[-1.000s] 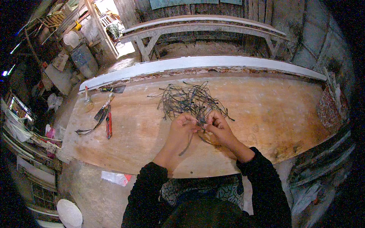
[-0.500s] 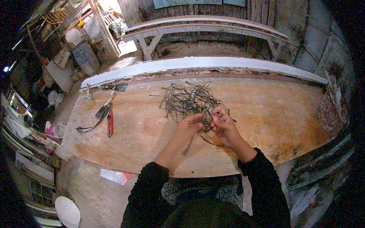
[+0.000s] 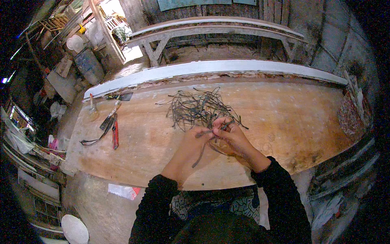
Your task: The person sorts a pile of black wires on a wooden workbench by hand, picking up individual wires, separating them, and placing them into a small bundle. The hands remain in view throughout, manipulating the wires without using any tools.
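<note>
- We saw the dark strand (image 3: 206, 132) between the 2 hands, over the near edge of a tangle of dark cords (image 3: 191, 110) that lay mid-table (image 3: 292, 118).
- The left hand (image 3: 190, 141) had its grip pressed together, thumb and forefinger seeming to pinch the strand; the right hand (image 3: 233, 136) pinched close beside it, fingertips almost meeting. We could not tell whether a knot sat between them, as the fingers hid it.
- With so little strand showing between the 2 grips, we judged that a fingertip could slip off and the strand spring loose; its thinness would be the cause.
- Pulling hard could have tightened a hidden crossing instead of freeing it, since the cords looped over one another in many places.
- The tangle lay right against the fingers, so a sharp tug could have dragged several cords along, if any were hooked on the strand.
- A loose tail (image 3: 198, 157) hung below the left hand, and a curved cord (image 3: 219, 150) lay under the right; either could have snagged on a wrist or sleeve.
- The red-handled tool (image 3: 115, 133) lay well apart on the left, near a dark strap (image 3: 97, 141), so we thought an accidental knock unlikely.
</note>
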A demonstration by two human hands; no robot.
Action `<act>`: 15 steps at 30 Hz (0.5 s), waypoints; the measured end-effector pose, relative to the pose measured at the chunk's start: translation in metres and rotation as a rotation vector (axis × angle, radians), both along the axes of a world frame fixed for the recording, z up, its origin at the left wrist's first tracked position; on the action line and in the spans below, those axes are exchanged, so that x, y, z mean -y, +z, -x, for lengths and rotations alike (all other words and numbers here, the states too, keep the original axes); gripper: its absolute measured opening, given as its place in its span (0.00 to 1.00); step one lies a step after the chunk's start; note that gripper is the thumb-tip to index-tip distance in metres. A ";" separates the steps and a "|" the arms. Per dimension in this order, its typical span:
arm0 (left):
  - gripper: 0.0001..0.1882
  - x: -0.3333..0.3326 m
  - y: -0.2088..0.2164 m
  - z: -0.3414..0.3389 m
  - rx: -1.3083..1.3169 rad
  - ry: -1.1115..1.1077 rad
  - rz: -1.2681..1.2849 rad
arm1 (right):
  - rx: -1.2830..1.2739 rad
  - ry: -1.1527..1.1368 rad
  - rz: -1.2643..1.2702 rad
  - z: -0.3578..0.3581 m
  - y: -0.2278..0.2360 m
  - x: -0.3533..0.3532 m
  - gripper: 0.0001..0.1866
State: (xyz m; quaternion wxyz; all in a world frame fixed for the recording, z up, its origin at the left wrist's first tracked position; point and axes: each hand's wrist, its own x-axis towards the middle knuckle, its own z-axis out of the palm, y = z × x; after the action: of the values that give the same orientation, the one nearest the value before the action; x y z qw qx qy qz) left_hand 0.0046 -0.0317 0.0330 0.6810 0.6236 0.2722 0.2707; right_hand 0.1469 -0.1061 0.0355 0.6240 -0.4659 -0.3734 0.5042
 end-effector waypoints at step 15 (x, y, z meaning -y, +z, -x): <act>0.02 -0.027 -0.006 0.005 0.169 0.406 0.112 | -0.030 0.213 0.035 -0.002 0.013 0.008 0.16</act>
State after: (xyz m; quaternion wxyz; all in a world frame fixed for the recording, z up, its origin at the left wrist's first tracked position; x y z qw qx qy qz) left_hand -0.0008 -0.0047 0.0271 0.6665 0.4923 0.3487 0.4379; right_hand 0.1494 -0.1144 0.0485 0.5641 -0.4268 -0.4026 0.5810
